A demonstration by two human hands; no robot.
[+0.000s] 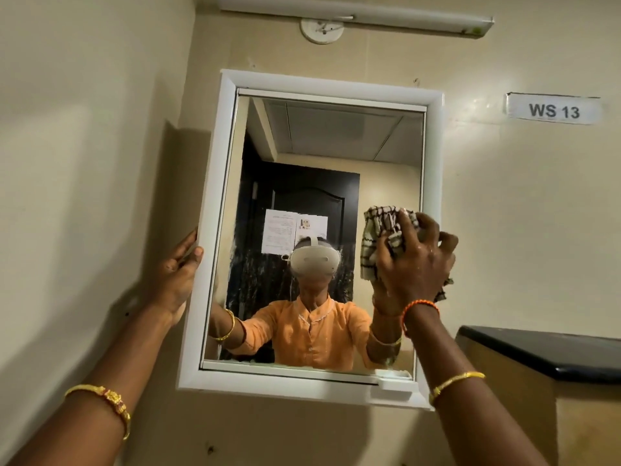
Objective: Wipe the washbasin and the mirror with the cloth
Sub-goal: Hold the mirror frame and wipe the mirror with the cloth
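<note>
A white-framed mirror hangs on the beige wall and fills the middle of the view. My right hand presses a bunched checked cloth against the glass near the mirror's right edge, at mid height. My left hand grips the outer left side of the frame, thumb on the front. The glass reflects a person in an orange shirt wearing a headset. The washbasin is out of view.
A black-topped ledge juts from the wall at the lower right, close under my right forearm. A "WS 13" label is stuck on the wall at the upper right. A tube light fitting runs above the mirror.
</note>
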